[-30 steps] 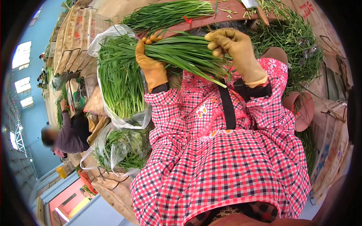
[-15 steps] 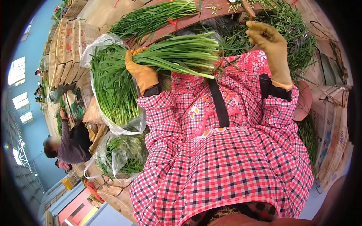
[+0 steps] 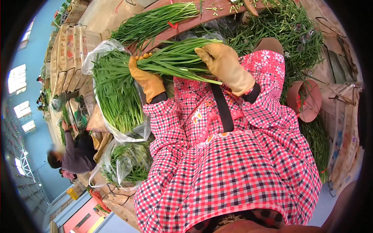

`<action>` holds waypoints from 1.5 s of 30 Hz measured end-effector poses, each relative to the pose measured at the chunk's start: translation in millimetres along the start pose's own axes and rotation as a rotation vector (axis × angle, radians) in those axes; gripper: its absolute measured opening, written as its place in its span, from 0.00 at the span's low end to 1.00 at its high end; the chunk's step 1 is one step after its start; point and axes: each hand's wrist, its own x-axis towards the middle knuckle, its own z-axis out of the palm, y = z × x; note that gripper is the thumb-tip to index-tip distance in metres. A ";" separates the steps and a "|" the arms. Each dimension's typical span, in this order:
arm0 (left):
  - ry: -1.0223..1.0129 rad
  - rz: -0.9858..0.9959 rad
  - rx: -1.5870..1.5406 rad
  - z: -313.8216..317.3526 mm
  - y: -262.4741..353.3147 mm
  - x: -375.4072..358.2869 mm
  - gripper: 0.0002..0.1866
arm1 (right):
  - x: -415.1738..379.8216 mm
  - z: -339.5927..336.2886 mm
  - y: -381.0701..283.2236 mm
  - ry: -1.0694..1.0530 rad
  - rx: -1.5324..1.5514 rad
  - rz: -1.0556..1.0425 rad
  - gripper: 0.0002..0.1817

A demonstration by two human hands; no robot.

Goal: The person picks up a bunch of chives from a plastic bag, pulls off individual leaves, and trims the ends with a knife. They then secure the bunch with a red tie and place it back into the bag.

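Observation:
My left hand (image 3: 149, 80), in a tan glove, is wrapped round a loose bunch of garlic chives (image 3: 171, 60) near its leafy part. The pale stems point right, over my lap. My right hand (image 3: 225, 66), gloved too, is closed at the stem end of the same bunch; the gripped stems are partly hidden behind the fingers. Beneath the leaf tips on the left is a clear plastic bag (image 3: 149, 126) packed with more chives (image 3: 120, 108).
A reddish-brown board (image 3: 190, 21) carries a chive bunch with a red tie (image 3: 173, 25), cut bits and a wooden handle (image 3: 250, 7). Chive scraps (image 3: 283, 31) heap at the upper right. A second bag (image 3: 126, 163) lies lower left; another person (image 3: 77, 153) is beyond.
My right hand has come left and down from the board's edge to the stem end of the bunch. My left hand keeps its hold in about the same place.

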 end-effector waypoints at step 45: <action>0.085 -0.018 0.262 -22.7 -2.1 19.1 0.20 | -28.6 -55.3 17.4 -0.174 -0.117 -0.054 0.14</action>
